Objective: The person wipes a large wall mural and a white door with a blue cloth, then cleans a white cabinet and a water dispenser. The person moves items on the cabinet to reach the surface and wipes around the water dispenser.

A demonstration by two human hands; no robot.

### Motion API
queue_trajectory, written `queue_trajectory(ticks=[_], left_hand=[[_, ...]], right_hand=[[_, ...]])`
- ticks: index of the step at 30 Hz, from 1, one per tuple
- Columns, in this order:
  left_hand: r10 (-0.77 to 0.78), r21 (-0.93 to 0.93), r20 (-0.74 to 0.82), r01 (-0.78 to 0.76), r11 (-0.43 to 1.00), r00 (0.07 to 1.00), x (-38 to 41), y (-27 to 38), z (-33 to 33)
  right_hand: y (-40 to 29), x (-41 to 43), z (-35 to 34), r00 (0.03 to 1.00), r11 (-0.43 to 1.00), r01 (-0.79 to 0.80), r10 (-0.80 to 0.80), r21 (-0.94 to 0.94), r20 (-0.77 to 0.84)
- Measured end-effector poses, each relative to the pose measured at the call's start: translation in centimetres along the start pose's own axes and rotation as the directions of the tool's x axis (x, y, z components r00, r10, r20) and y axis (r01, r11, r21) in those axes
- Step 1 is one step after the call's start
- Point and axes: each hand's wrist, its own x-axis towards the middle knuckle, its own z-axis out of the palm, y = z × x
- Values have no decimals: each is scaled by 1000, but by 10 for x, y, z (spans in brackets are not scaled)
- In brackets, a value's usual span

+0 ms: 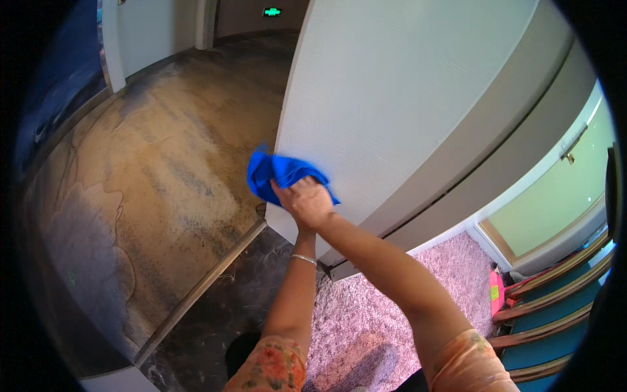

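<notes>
A bunched blue cloth (289, 171) lies against the left edge of a white panel (392, 93), which looks like a door leaf or wall end. My right hand (313, 198) is on the cloth, with its fingers bent into the folds. The two wrists cross close together. My left hand (302, 226), below a silver bracelet (304, 258), is mostly hidden behind the right one, so its fingers do not show. Part of the cloth hangs past the panel's edge, over the brown floor beyond. The cloth's outer edge is slightly blurred.
A metal threshold strip (201, 294) divides brown patterned flooring (161, 161) from dark marbled tile (220, 294). Pink speckled carpet (362, 323) lies at right. Wooden slats (548, 301), a pink item (496, 294) and a greenish glazed door (543, 215) stand further right. A green lit sign (272, 12) glows beyond.
</notes>
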Motion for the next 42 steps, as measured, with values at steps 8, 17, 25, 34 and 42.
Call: queue_trajectory(ticks=[8,17,25,34,42], left_hand=[[-368,-94,94,376,922,925,-106,-45,13],[-219,-187,284,279,942,933,-145,80,45],[418,-165,393,-385,908,819,-106,185,34],[31,-418,258,83,905,966,-141,121,50],[-263,-115,371,325,939,891,-209,44,20]], right_hand=[[-19,-43,64,918,927,350,-311,-134,246],[25,-132,-70,998,927,20,6,-375,68],[66,-167,-179,929,896,-365,331,-253,-167],[37,-168,-108,956,939,-294,288,-181,-59],[-1,-195,-10,964,986,-136,155,-101,215]])
